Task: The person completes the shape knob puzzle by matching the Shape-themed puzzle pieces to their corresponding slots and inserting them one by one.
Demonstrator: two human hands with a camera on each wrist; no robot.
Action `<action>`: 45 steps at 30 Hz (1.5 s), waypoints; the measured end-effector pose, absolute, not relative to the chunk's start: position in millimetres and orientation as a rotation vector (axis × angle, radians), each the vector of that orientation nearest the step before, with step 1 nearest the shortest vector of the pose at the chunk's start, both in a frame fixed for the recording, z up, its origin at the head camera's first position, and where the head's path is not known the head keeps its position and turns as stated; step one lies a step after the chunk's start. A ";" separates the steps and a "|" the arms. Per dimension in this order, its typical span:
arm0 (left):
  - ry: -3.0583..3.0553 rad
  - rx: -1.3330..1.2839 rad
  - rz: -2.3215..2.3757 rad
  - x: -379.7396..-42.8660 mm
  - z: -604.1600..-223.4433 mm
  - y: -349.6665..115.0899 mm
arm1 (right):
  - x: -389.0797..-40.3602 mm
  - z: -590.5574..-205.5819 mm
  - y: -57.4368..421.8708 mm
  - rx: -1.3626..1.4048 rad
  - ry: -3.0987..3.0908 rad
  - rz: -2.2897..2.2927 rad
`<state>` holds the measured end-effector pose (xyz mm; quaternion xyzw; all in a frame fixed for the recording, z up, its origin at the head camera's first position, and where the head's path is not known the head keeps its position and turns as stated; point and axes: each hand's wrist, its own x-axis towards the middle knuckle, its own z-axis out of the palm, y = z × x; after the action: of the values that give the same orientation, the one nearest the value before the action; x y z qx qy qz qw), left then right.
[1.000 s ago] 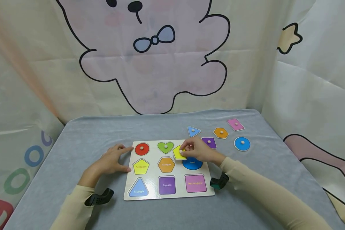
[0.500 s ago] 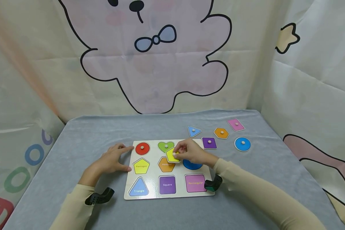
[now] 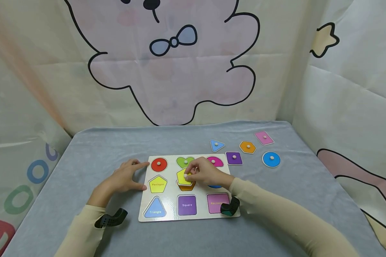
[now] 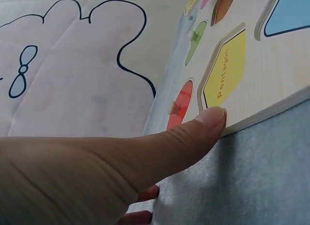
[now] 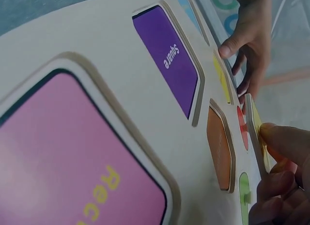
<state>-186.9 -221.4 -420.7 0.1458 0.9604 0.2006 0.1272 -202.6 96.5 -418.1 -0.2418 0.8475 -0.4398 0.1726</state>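
My right hand (image 3: 207, 172) pinches a yellow pentagon puzzle piece (image 3: 181, 176) by its knob. The piece is held above the board, covering much of the orange hexagon recess (image 3: 186, 187). In the right wrist view the yellow piece (image 5: 257, 133) stands tilted, clear of the board surface. My left hand (image 3: 122, 177) touches the left edge of the white puzzle board (image 3: 171, 203), thumb and index finger spread. Between that thumb and the right hand lies the yellow recess marked Pentagon (image 3: 158, 184). The left wrist view shows the thumb (image 4: 193, 133) pressing the board's edge beside this recess.
A red circle (image 3: 159, 165), a green heart (image 3: 184, 162) and a pink piece (image 3: 216, 161) sit in the board's top row. Right of the board lie a blue triangle (image 3: 216, 145), purple square (image 3: 234, 158), orange hexagon (image 3: 247, 147), pink piece (image 3: 264, 137) and blue oval (image 3: 271, 159).
My right hand has carried the yellow pentagon piece leftward across the board, from near the blue oval recess to over the hexagon recess. The left hand stays at the board's edge.
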 end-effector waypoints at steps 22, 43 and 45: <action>2.790 0.445 0.569 -187.5 -421.8 -224.7 | -203.5 -427.7 58.0 -0.754 2.314 -1.269; 2.785 0.468 0.582 -190.8 -425.6 -226.5 | -199.5 -431.6 20.7 -0.720 2.297 -1.266; 2.786 0.472 0.580 -190.4 -425.2 -226.5 | -198.8 -431.9 18.2 -0.706 2.290 -1.269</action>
<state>-190.4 -226.5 -425.2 0.1623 0.9579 0.1993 0.1280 -198.8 18.2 -431.9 -0.2543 0.8251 -0.4572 0.2134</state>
